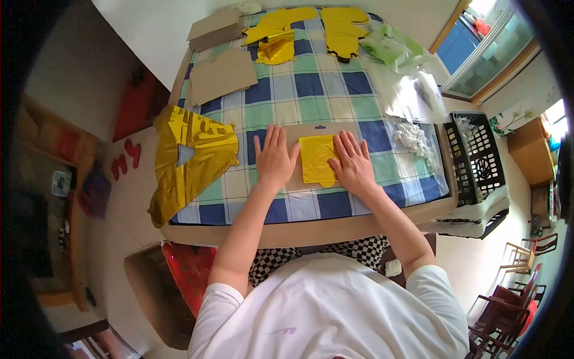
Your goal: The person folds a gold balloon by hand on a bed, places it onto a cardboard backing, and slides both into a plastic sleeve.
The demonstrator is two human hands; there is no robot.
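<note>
Between your two sets of fingers lies a folded yellow foil piece point(317, 159), and it sits on a flat brown card point(299, 179) near the front edge of the table point(335, 230). Your left hand point(275, 157) lies flat with the fingers spread wide and straight; it grips nothing and just presses down on the card beside the left side of the foil. Your right hand point(354, 163) is flat too, fingers open and pointing away from you, with the thumb side resting on the right edge of the foil (it holds the foil down but does not pinch it).

I think you are smoothing the foil flat on the card. To do that well, keep both palms low and push gently outward from the middle, so the air goes out and the foil does not wrinkle. Foil is slippery, so press softly and slowly, or it may slide off the card.

Well to the left of your left fingers, a big gold foil shape point(188, 157) hangs over the table's corner. Far past your fingertips lie more yellow foil shapes point(311, 27), two plain cards point(220, 75) and a green bag point(391, 45). To the right of your right fingers sits a little pile of white bits point(411, 137), and beyond the table a black basket point(475, 158).
</note>
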